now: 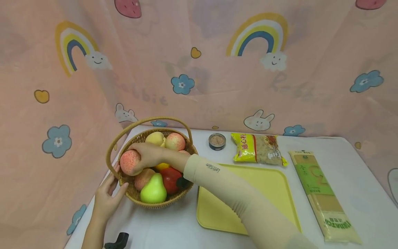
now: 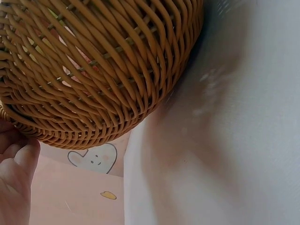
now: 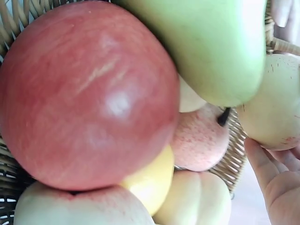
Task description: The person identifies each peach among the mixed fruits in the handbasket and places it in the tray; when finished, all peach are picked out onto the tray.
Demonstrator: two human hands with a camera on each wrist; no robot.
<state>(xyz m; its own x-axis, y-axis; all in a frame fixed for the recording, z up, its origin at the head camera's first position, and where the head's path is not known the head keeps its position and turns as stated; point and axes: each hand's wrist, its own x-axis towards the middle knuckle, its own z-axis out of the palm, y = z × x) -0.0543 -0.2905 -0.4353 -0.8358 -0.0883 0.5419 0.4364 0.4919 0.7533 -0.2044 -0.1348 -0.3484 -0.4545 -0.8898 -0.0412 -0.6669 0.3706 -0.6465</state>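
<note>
a makeshift booth, walled with rainbow-printed cloth [image 1: 214, 83].

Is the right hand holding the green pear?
No, the right hand grips a speckled peach, while the green pear lies in the basket.

The basket [image 1: 158, 205] is woven wicker, ridged, with a faint sheen. Within it, the pear [image 1: 153, 189] at six o'clock and the red fruit [image 3: 93, 98] at five look smooth and glossy (rather plastic-like); the peach [image 1: 130, 162] at nine looks matt. Shiny plastic film wraps the long packet [image 1: 326, 200] at the basket's three o'clock. The backdrop [image 1: 217, 93] is creased cloth.
</note>
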